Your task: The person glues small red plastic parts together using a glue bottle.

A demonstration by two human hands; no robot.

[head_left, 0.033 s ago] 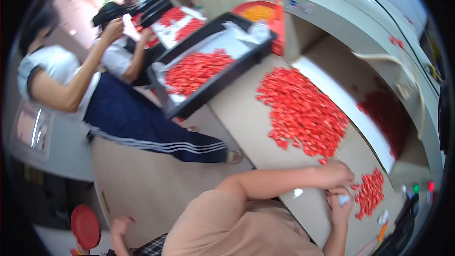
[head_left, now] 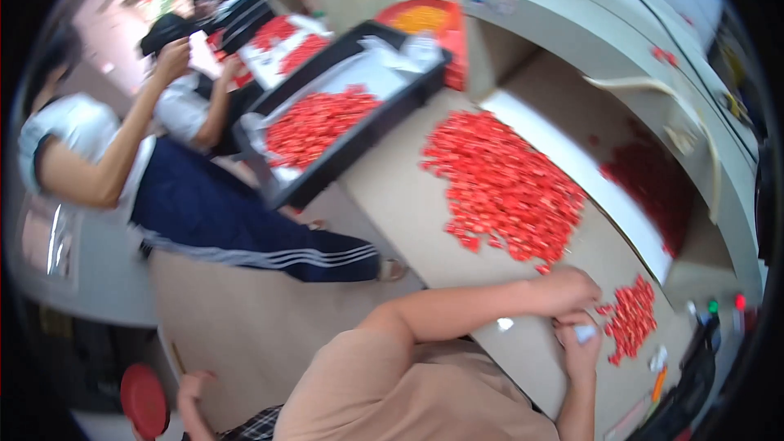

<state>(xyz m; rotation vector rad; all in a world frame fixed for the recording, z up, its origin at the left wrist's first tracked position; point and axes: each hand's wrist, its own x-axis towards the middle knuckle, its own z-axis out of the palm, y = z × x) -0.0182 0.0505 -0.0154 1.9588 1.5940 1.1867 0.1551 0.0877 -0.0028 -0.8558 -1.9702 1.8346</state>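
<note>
Work area: loose red pieces are lying on the tabletop (head_left: 392, 167) in two groups. The large pile (head_left: 510, 188) is lying beyond the hands; the small pile (head_left: 633, 320) is lying just beside them, to their right.

Hand position: the left hand (head_left: 569, 290) and the right hand (head_left: 578, 343) are working close together at the near edge of the small pile.

Fingers: those of both hands are appearing bent inward; whether they are gripping a red piece cannot be told at this size. A pale item (head_left: 585, 332) is showing at the right hand; whether it is being held or worn is also unclear.

Good practice: the step in hand is probably calling for fine handling of single pieces. The operator should be lifting few at once, bracing the wrists lightly and pinching without squeezing. The left forearm is passing near the large pile's lower edge, so it should be staying clear to avoid dragging pieces across the gap.
</note>
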